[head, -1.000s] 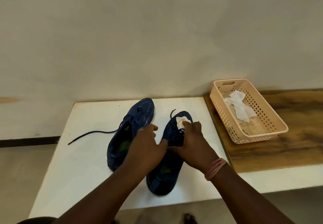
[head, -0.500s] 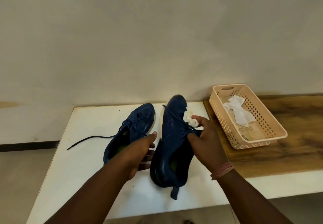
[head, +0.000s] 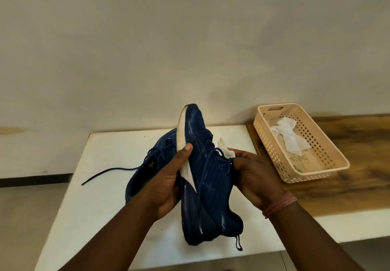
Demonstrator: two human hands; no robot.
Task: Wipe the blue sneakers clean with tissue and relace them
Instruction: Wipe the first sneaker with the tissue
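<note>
One blue sneaker (head: 207,177) is lifted off the white table (head: 105,186), tipped on its side with its toe pointing up and away and its white sole edge facing left. My left hand (head: 168,180) grips it from the sole side, thumb on the white edge. My right hand (head: 255,175) holds the laced side and pinches a crumpled white tissue (head: 225,149) against it. The other blue sneaker (head: 145,165) lies on the table behind my left hand, a loose dark lace (head: 105,172) trailing left from it.
A beige perforated plastic basket (head: 325,169) stands to the right on a wooden surface (head: 363,154) and holds used white tissue (head: 291,139). A plain wall rises behind the table. The floor shows at the left and below the table's front edge.
Both hands have lifted the right-hand sneaker off the table and turned it onto its side, sole edge toward the left. The tissue stays pinched in my right hand.
</note>
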